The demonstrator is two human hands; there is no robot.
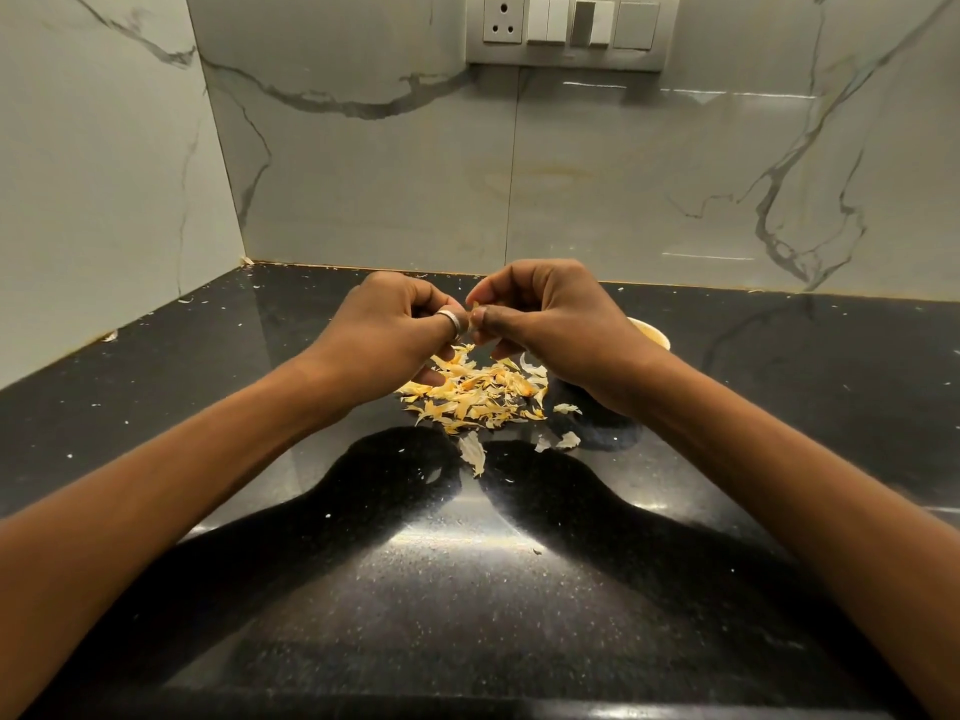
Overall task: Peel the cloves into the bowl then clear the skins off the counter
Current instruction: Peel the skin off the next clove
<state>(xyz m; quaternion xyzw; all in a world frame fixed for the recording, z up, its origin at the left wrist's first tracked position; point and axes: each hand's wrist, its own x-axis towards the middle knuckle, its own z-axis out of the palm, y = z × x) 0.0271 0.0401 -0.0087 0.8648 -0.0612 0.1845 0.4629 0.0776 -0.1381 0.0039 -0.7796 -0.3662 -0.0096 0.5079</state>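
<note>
Both hands raised together above the black surface point(467, 589), fingers curled. Left hand point(395, 324), ring point(451, 319) on thumb, and right hand point(550, 319) both pinch a small clove point(474, 315) between the fingertips; the clove is mostly hidden. Pile of yellowish skins point(478, 392) lies on the surface right below the hands, with a few loose pale pieces nearer the camera. Bowl point(652, 332) sits on the surface behind the right hand, only its rim showing. Switch panel point(566, 31) on the marble wall behind.
</note>
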